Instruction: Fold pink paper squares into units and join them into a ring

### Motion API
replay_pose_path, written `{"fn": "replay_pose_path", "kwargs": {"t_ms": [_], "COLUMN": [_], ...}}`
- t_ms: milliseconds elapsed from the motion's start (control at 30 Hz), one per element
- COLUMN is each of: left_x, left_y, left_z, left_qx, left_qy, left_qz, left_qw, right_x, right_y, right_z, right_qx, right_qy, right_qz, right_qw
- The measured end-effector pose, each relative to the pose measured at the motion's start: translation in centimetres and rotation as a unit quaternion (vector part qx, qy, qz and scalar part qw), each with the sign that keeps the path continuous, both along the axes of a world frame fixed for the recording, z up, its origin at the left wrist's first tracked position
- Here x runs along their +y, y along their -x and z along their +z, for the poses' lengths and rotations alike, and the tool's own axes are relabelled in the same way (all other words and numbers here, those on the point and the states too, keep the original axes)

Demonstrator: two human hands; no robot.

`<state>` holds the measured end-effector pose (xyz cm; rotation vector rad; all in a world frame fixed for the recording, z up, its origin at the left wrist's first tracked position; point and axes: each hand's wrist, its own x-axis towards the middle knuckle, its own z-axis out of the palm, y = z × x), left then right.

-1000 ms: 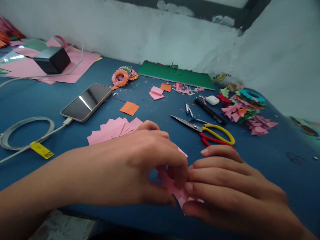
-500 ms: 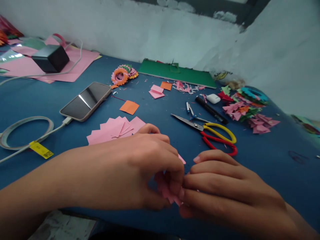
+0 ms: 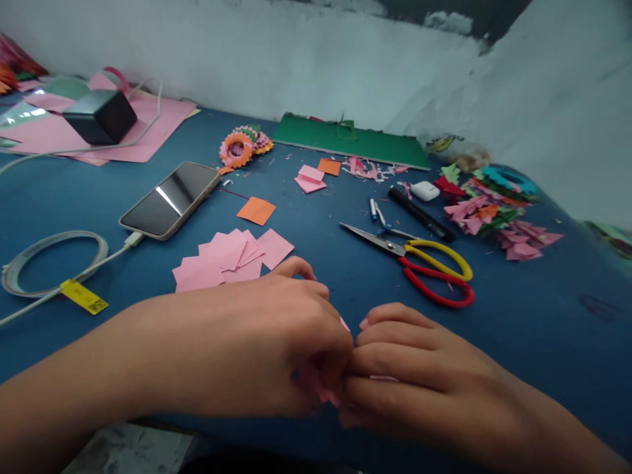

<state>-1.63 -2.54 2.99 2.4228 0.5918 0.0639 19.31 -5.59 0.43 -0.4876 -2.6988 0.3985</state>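
My left hand (image 3: 276,342) is closed round a pink folded paper piece (image 3: 320,385) with a zigzag edge, mostly hidden behind my fingers. Against it presses my right hand (image 3: 419,375), its fingertips pinched on the same paper where the two hands meet. A sliver of pink shows between the right fingers. Just beyond my left hand lies a fanned pile of pink paper squares (image 3: 217,259). Scissors (image 3: 405,253) with one yellow and one red handle rest open beyond my right hand.
On the blue table (image 3: 306,243) lie a phone (image 3: 170,199) on a cable, a tape roll (image 3: 14,283), orange squares (image 3: 256,210), a black pen (image 3: 419,214) and a white case (image 3: 425,191). Folded paper pieces (image 3: 494,207) heap at right. A green board (image 3: 350,141) lies by the wall.
Both hands have shifted slightly left and remain together on the pink paper. More of the pink squares shows beyond my left hand. The view has turned a little.
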Motion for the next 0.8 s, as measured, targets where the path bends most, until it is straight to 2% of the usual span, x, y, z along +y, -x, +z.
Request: {"fn": "replay_pose_path", "kwargs": {"t_ms": [133, 267, 467, 800], "left_x": [0.6, 1.0, 1.0, 1.3], "left_y": [-0.5, -0.7, -0.7, -1.0], "left_z": [-1.4, -2.8, -3.7, -4.7], "left_qx": [0.022, 0.040, 0.026, 0.009], "left_qy": [-0.054, -0.050, -0.051, -0.028], "left_qz": [0.003, 0.016, 0.006, 0.009], "left_qw": [0.998, 0.998, 0.998, 1.000], "right_x": [0.9, 1.8, 2.1, 1.7], "right_y": [0.1, 0.1, -0.2, -0.2], "right_z": [-1.9, -3.3, -3.3, -2.9], "right_qx": [-0.010, -0.048, -0.076, -0.093], "right_qy": [-0.026, -0.020, 0.013, -0.104], "right_qz": [-0.013, -0.023, -0.006, 0.015], "right_qw": [1.000, 0.998, 0.997, 0.990]}}
